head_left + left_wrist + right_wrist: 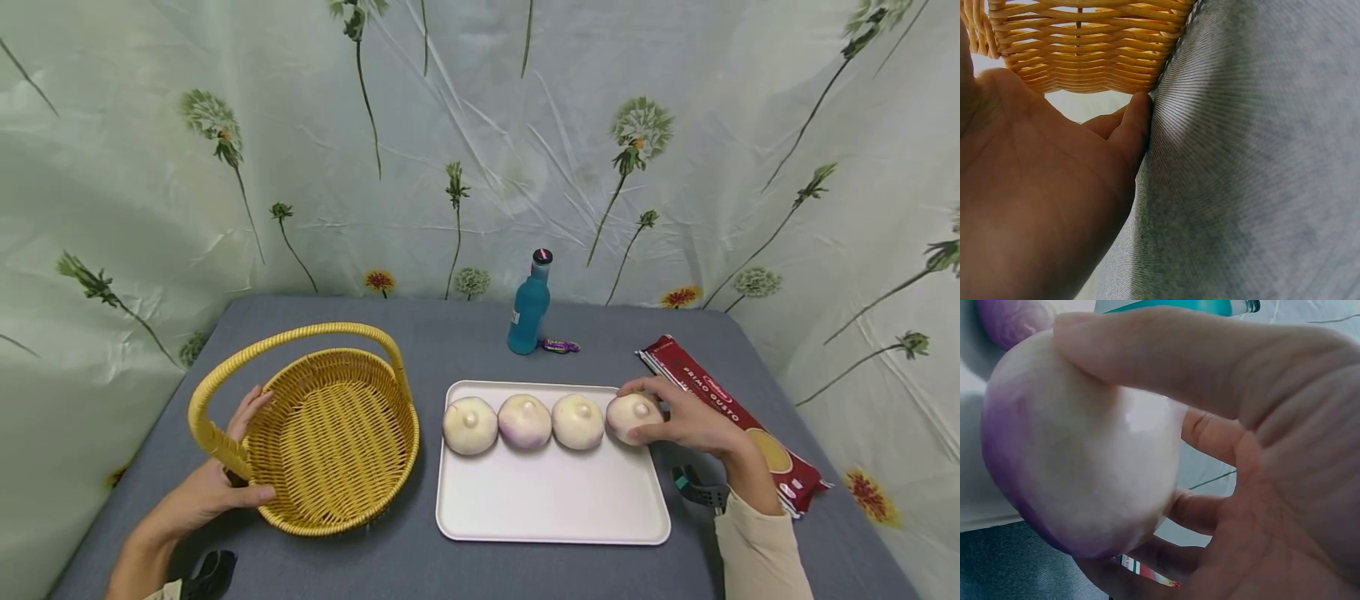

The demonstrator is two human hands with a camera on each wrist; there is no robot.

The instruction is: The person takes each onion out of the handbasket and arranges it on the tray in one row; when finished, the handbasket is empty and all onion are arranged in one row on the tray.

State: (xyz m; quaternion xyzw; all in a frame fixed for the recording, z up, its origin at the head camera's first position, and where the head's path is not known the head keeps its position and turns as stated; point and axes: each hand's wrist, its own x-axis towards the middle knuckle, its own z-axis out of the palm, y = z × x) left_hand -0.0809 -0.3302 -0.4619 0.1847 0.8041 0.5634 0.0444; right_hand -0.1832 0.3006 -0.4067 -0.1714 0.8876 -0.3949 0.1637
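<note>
A white-and-purple turnip (1085, 450) sits between the thumb and curled fingers of my right hand (686, 421), at the right end of a white tray (551, 504). Three more turnips stand in a row to its left: one nearest (577, 422), a more purple one (525, 422) and a pale one (470, 426). My left hand (213, 487) is at the left side of a yellow wicker basket (333, 442), by the base of its arched handle. Its thumb and fingers are spread wide against the basket wall. The left wrist view shows the palm and extended fingers at the weave (1091, 50).
Behind the tray stands a blue bottle (529, 308) with a black cap, a small purple wrapped candy (560, 345) beside it. A long red food packet (720, 408) lies slanted to the right. A flowered curtain (480, 150) hangs behind the grey table (420, 325).
</note>
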